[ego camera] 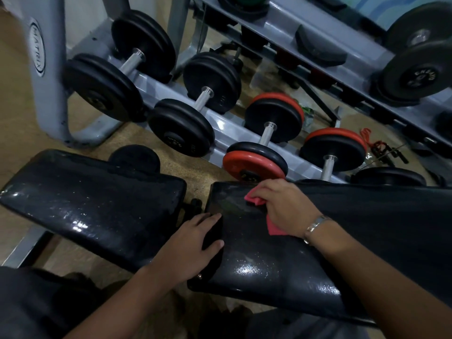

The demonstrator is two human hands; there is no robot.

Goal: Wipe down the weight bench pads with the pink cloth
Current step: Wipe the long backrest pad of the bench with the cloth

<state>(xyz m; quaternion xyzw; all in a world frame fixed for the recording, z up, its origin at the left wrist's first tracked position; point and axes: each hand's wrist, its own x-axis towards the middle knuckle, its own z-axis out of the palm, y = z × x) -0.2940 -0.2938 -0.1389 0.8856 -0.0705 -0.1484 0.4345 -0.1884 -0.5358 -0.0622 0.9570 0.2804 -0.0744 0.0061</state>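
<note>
Two glossy black bench pads lie before me: the seat pad [93,206] on the left and the longer back pad [281,260] on the right, with a narrow gap between them. My right hand [286,206] is closed on the pink cloth [254,198], pressing it onto the back pad near its far left corner; another bit of the cloth hangs out under the palm. A metal bracelet is on that wrist. My left hand [193,243] grips the back pad's left edge, fingers on top and thumb wrapped around the end.
A grey dumbbell rack [220,126] stands right behind the bench, holding black dumbbells [132,59] and red-and-black dumbbells [266,143]. Its upper shelf [318,37] carries more weights. A grey machine post [46,69] rises at the left. Tan floor shows between rack and bench.
</note>
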